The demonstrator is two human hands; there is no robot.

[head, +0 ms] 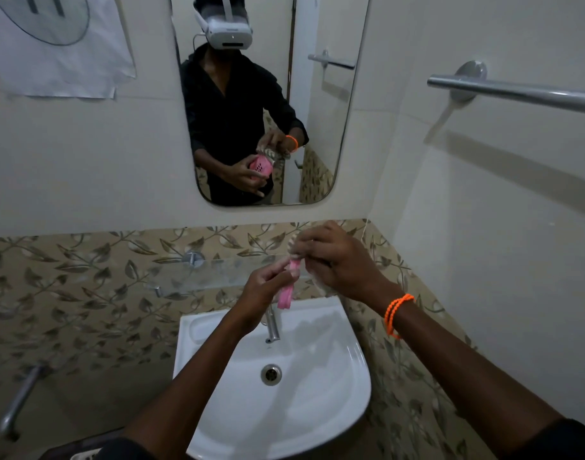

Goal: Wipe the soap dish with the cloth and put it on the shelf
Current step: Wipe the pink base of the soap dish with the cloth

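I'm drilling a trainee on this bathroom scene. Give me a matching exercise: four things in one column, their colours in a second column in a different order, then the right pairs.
Things:
1. soap dish
2. sink
3. wristband
4. towel rail

Colours:
A. orange
B. silver
C. pink
D. white

Pairs: 1-C, 2-D, 3-A, 4-B

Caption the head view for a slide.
Over the sink, left hand holds the pink soap dish; right hand wipes it with the cloth.
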